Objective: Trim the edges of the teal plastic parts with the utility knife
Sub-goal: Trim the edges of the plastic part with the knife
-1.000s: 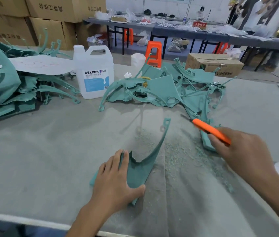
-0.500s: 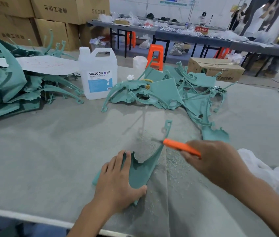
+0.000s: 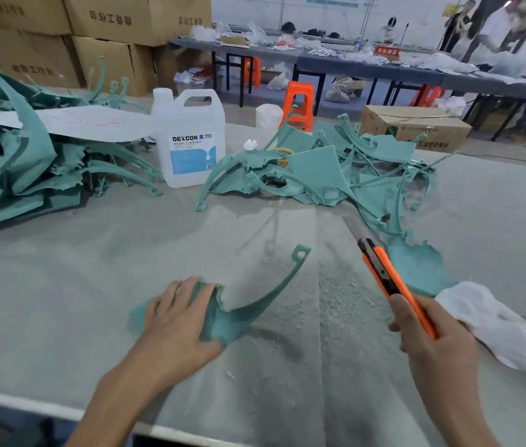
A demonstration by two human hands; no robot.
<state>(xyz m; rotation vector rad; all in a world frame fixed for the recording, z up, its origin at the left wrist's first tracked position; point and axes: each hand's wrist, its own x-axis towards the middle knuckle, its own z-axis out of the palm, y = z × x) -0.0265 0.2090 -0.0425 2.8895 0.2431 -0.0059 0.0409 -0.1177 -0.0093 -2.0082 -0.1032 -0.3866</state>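
A curved teal plastic part [image 3: 248, 312] with a ring at its far tip lies on the grey cloth in front of me. My left hand [image 3: 174, 321] presses flat on its wide near end. My right hand [image 3: 432, 340] grips an orange utility knife [image 3: 393, 285], blade extended and pointing away, held to the right of the part and clear of it. A pile of teal parts [image 3: 319, 175] lies behind. A second pile of teal parts [image 3: 20, 169] fills the far left.
A white DEXCON jug [image 3: 189, 140] stands between the piles. Teal shavings [image 3: 348, 304] litter the cloth. A white cloth [image 3: 497, 324] lies under my right wrist. Cardboard boxes, orange stools and long tables with people stand beyond the table's far edge.
My right hand swung the knife in beside the part half a second ago, then drew back right and turned the blade to point away. My left hand stayed pressed on the part.
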